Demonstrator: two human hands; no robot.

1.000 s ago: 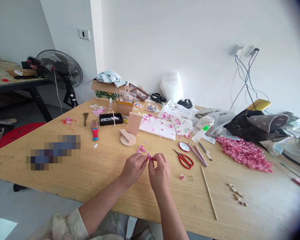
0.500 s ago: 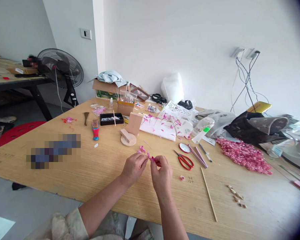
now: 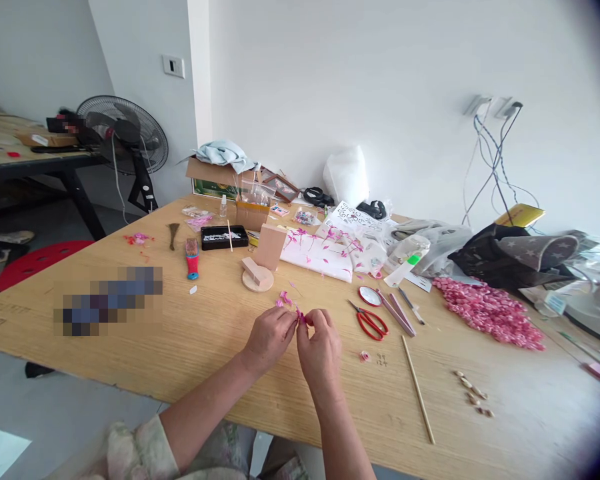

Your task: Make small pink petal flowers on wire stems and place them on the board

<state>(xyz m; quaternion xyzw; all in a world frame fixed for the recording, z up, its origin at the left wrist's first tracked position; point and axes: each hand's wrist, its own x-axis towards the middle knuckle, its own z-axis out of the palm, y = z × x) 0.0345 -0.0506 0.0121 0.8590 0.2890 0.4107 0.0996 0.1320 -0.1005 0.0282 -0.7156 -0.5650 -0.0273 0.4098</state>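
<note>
My left hand [image 3: 271, 339] is closed in a pinch, fingertips close against those of my right hand [image 3: 321, 350]. Between them is a small magenta flower [image 3: 301, 317], its shape mostly covered by fingers. The right thumb and forefinger press on it from the other side. Just beyond the fingertips, loose pink petals [image 3: 285, 297] lie on the wooden table [image 3: 195, 373]. Behind them stands a round wooden base [image 3: 258, 280] with a wooden block on it and an upright board [image 3: 270, 247] beside it.
To the right lie red-handled scissors [image 3: 371, 323], tweezers [image 3: 397, 313], a round white dish [image 3: 369, 295] and a wooden stick [image 3: 418, 390]. Pink strands [image 3: 487, 312] are heaped farther right. A white cloth with pink flowers [image 3: 315, 257], a brush [image 3: 192, 259] and a black tray [image 3: 223, 238] sit farther back.
My right hand has shifted slightly left, bringing the fingertips of both hands closer together around the magenta flower. Other things stay in place.
</note>
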